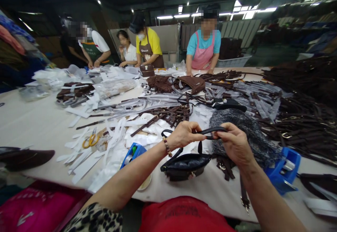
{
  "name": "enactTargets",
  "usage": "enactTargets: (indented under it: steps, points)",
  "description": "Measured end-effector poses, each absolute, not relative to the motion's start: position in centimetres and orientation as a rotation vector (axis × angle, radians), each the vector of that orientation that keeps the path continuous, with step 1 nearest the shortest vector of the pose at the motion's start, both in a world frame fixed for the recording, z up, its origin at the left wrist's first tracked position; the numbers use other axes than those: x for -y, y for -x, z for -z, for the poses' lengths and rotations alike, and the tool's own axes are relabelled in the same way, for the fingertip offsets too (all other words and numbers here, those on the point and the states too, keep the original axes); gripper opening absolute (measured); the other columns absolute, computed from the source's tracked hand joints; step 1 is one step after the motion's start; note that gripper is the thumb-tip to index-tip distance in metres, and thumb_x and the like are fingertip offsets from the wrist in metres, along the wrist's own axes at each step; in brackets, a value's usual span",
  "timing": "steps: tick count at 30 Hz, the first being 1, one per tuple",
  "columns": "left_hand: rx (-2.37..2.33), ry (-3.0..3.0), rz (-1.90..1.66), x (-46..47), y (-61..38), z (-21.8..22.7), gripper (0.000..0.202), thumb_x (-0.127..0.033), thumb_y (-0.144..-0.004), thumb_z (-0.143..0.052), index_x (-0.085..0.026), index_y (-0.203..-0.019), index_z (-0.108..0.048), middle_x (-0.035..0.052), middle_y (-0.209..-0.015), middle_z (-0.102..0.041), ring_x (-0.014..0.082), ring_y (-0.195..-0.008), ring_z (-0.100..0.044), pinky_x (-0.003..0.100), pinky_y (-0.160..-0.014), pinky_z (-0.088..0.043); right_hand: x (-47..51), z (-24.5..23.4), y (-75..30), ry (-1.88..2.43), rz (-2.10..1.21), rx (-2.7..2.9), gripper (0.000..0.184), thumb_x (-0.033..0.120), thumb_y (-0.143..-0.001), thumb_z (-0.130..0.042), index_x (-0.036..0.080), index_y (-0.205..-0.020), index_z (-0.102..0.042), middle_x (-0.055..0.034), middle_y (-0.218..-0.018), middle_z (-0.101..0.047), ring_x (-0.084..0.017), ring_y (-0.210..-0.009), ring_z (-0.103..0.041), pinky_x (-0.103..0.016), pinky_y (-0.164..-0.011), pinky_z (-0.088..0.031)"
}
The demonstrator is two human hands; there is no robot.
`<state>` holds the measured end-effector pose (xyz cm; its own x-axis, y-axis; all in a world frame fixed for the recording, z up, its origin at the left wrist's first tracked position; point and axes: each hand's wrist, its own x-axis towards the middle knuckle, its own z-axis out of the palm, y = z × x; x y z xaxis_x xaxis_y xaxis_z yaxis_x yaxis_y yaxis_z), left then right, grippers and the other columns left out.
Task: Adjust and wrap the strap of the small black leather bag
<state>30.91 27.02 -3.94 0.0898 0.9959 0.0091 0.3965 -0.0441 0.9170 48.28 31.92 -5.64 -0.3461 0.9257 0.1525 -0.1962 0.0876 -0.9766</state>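
Observation:
Between my two hands stretches a dark strap (pixel 210 130), pinched at its left by my left hand (pixel 184 133) and at its right by my right hand (pixel 234 142). Both hands are closed on it. Just below, a small dark handbag (pixel 184 167) stands on the table with its top open and black lining showing. Its handle rises toward my left hand; whether the held strap joins the bag I cannot tell. A grey knitted heap (pixel 231 130) lies behind my right hand. Short brown straps (pixel 225 167) with metal fittings lie right of the bag.
Blue tape dispensers stand left (pixel 133 153) and right (pixel 285 168). Yellow-handled scissors (pixel 91 140) lie among white strips (pixel 86 165). Brown straps (pixel 171 114) and wrapped straps (pixel 252 98) cover the table's middle and right. Several co-workers stand along the far side, one in a pink apron (pixel 203 52).

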Motion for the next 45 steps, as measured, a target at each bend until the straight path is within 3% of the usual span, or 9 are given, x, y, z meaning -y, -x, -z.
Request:
enactTargets:
  steps: [5, 11, 16, 20, 23, 26, 35, 39, 45]
  points:
    - [-1.391, -1.653, -0.781, -27.6, -30.8, 3.1, 0.017, -0.029, -0.068, -0.063, -0.013, -0.072, -0.058, -0.0053, -0.051, -0.049, 0.0068, -0.044, -0.044, 0.017, -0.042, -0.029, -32.2, 4.3, -47.5, 0.971, -0.337, 2.425, 0.027, 0.012, -0.071, -0.045, 0.015, -0.092, -0.062, -0.007, -0.069, -0.063, -0.021, -0.062, -0.058, -0.032, -0.062, -0.041]
    - [-1.572, -1.804, -0.771, -28.0, -29.2, 3.5, 0.015, -0.027, -0.069, -0.061, -0.014, -0.067, -0.056, -0.0065, -0.05, -0.047, 0.0065, -0.044, -0.043, 0.017, -0.043, -0.028, -34.6, 5.3, -46.9, 1.174, -0.967, 1.804, 0.031, 0.036, -0.082, -0.041, 0.014, -0.073, -0.061, -0.0048, -0.054, -0.06, -0.019, -0.046, -0.056, -0.029, -0.05, -0.045]
    - [-1.619, -1.87, -0.797, -28.8, -28.2, 4.7, 0.014, -0.022, -0.067, -0.062, -0.013, -0.061, -0.054, -0.0067, -0.048, -0.043, 0.0065, -0.047, -0.038, 0.018, -0.045, -0.026, -33.9, 6.2, -45.1, 0.986, 0.001, 2.155, 0.032, 0.019, -0.084, -0.041, 0.014, -0.11, -0.059, -0.0136, -0.101, -0.063, -0.027, -0.095, -0.056, -0.043, -0.086, -0.039]
    - [-1.546, -1.958, -0.822, -29.3, -28.1, 4.2, 0.008, -0.018, -0.071, -0.058, -0.012, -0.067, -0.059, -0.0045, -0.053, -0.049, 0.0091, -0.053, -0.046, 0.02, -0.052, -0.034, -32.5, 5.8, -43.2, 0.787, 0.437, 2.578, 0.04, 0.005, -0.083, -0.034, 0.008, -0.118, -0.052, -0.0125, -0.079, -0.066, -0.022, -0.073, -0.059, -0.033, -0.07, -0.04]
    - [-1.565, -2.018, -0.95, -28.0, -27.4, 4.4, 0.021, -0.016, -0.072, -0.057, -0.012, -0.092, -0.061, 0.0048, -0.086, -0.061, 0.0165, -0.083, -0.054, 0.026, -0.075, -0.042, -33.2, 5.7, -43.1, 1.029, 0.3, 2.614, 0.033, 0.011, -0.085, -0.035, 0.011, -0.108, -0.058, -0.0104, -0.068, -0.065, -0.022, -0.057, -0.058, -0.029, -0.051, -0.034]
    - [-1.745, -1.984, -1.176, -25.1, -26.5, 6.8, 0.03, -0.022, -0.075, -0.058, -0.014, -0.104, -0.055, 0.0111, -0.108, -0.055, 0.0215, -0.105, -0.046, 0.036, -0.093, -0.036, -34.2, 5.7, -43.7, 1.237, 0.059, 2.475, 0.03, 0.023, -0.088, -0.034, 0.017, -0.099, -0.062, -0.0091, -0.07, -0.067, -0.024, -0.06, -0.06, -0.029, -0.052, -0.034]
    - [-1.798, -1.483, -0.884, -21.2, -27.1, 18.9, 0.013, -0.023, -0.071, -0.057, -0.016, -0.082, -0.06, 0.0019, -0.077, -0.061, 0.0157, -0.074, -0.054, 0.027, -0.07, -0.043, -34.9, 5.4, -44.0, 1.163, -0.293, 2.289, 0.035, 0.03, -0.081, -0.036, 0.018, -0.099, -0.064, -0.0101, -0.086, -0.068, -0.027, -0.078, -0.061, -0.033, -0.066, -0.043]
    - [-1.745, -1.331, -0.924, -21.4, -25.1, 18.9, 0.005, -0.021, -0.068, -0.055, -0.016, -0.065, -0.055, -0.0033, -0.057, -0.049, 0.0113, -0.058, -0.045, 0.022, -0.057, -0.036, -35.4, 5.0, -44.6, 1.206, -0.392, 2.239, 0.039, 0.034, -0.077, -0.037, 0.016, -0.098, -0.064, -0.0133, -0.092, -0.067, -0.029, -0.083, -0.061, -0.037, -0.071, -0.044]
    - [-1.694, -1.052, -1.155, -18.5, -20.8, 16.7, 0.019, -0.031, -0.067, -0.052, -0.014, -0.073, -0.047, -0.0037, -0.062, -0.044, 0.0086, -0.056, -0.041, 0.021, -0.055, -0.035, -35.7, 6.5, -45.7, 1.193, -0.518, 2.299, 0.039, 0.037, -0.073, -0.039, 0.017, -0.096, -0.064, -0.0134, -0.093, -0.067, -0.03, -0.088, -0.06, -0.04, -0.075, -0.044]
